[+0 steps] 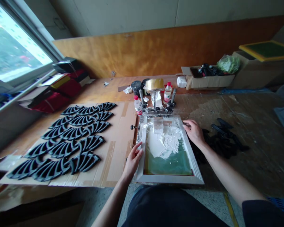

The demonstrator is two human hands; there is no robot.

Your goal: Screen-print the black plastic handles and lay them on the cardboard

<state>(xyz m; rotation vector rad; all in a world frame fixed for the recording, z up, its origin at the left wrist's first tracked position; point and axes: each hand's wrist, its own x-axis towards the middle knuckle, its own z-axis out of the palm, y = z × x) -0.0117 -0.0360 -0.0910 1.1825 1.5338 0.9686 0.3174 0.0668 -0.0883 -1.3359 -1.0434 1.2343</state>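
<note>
And here's the metal-edged screen frame, lying in front of the person at the near edge of the worktable, directly before the hinge clamp. L hand is at the frame's L rail, thumb & fingers part-curled w/ a small gap btwn them; can't tell if it's pinching the rail. R hand is higher up, at the R rail nr the far corner, fingers bent over the edge; again, can't tell how firm or how closed that hold is.

On the green mesh: white paste, thick & ridged toward the R, smoother on the L, w/ a pale block at its far end. Over L, five rows of black ribbed parts on the cardboard. Over R, a loose heap of black pieces, just beside the frame.

Up back, a tape roll sits high at the clamp, one red-capped bottle to its L, another bottle to its R, black tub behind. Farther R, an open carton w/ dark items inside.
</note>
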